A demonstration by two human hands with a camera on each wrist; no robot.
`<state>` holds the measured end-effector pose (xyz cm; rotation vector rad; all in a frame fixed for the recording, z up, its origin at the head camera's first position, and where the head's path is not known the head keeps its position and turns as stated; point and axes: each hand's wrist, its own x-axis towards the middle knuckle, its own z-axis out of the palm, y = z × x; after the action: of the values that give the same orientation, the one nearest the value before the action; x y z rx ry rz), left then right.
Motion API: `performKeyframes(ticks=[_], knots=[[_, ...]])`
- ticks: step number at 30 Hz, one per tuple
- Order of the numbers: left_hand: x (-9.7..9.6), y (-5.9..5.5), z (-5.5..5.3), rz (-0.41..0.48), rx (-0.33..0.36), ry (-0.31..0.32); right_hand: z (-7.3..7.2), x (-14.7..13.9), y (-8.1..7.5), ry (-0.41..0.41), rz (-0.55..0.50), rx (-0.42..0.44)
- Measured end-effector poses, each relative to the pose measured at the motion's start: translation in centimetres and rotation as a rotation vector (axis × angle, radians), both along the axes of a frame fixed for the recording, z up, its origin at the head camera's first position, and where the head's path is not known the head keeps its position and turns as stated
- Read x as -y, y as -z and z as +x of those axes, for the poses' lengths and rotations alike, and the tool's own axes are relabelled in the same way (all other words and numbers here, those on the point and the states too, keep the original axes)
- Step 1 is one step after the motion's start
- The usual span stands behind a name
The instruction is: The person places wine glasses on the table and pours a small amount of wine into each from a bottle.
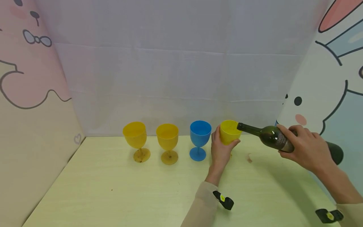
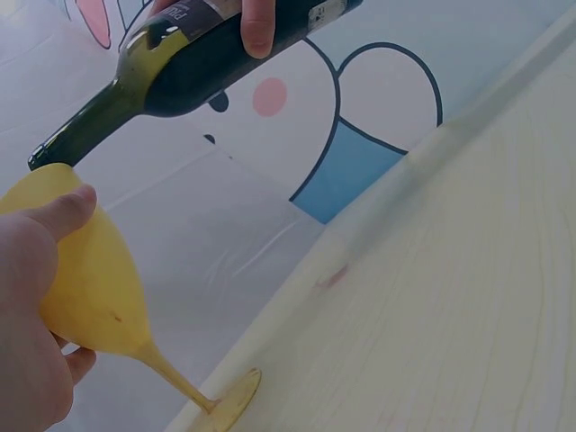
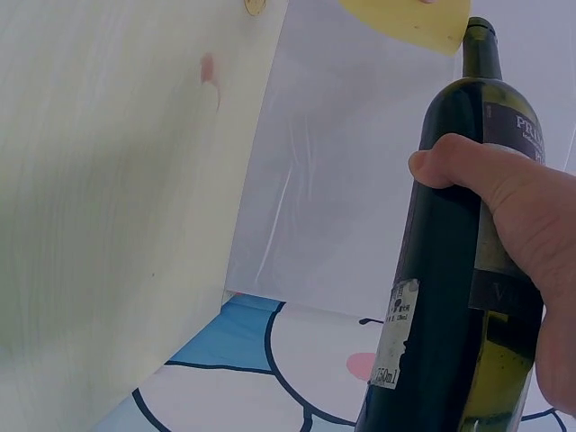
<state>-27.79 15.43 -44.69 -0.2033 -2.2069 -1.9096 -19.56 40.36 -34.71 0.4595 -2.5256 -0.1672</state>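
My left hand (image 1: 222, 151) grips the bowl of a yellow goblet (image 1: 230, 134) at the right end of a row; in the left wrist view its foot (image 2: 236, 402) is by the table. A dark green wine bottle (image 1: 272, 136) lies tilted in my right hand (image 1: 306, 148), its mouth at the goblet's rim. The right wrist view shows the right thumb (image 3: 441, 162) across the bottle's side. No liquid is visible leaving the neck. Just left of my left hand stands a blue goblet (image 1: 200, 134), upright.
Two more yellow goblets, the far left one (image 1: 135, 135) and its neighbour (image 1: 167, 138), stand left of the blue one. A small reddish stain (image 1: 249, 158) marks the pale table (image 1: 136, 192). A white sheet (image 1: 175, 72) hangs behind, with cartoon-printed panels (image 1: 337, 104) at the sides.
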Motion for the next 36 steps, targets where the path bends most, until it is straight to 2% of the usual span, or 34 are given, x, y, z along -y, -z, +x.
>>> performKeyframes(ticks=[10,18,36], knots=[[0.2,0.0,0.1,-0.002,-0.012,-0.005,0.0,0.2,-0.3,0.0,0.036,-0.022],[0.0,0.1,0.1,-0.004,0.004,0.004,0.2,0.3,-0.5,0.044,0.055,-0.011],[0.1,-0.3,0.4,-0.034,0.008,-0.014,0.0,0.1,-1.1,0.035,0.113,-0.052]])
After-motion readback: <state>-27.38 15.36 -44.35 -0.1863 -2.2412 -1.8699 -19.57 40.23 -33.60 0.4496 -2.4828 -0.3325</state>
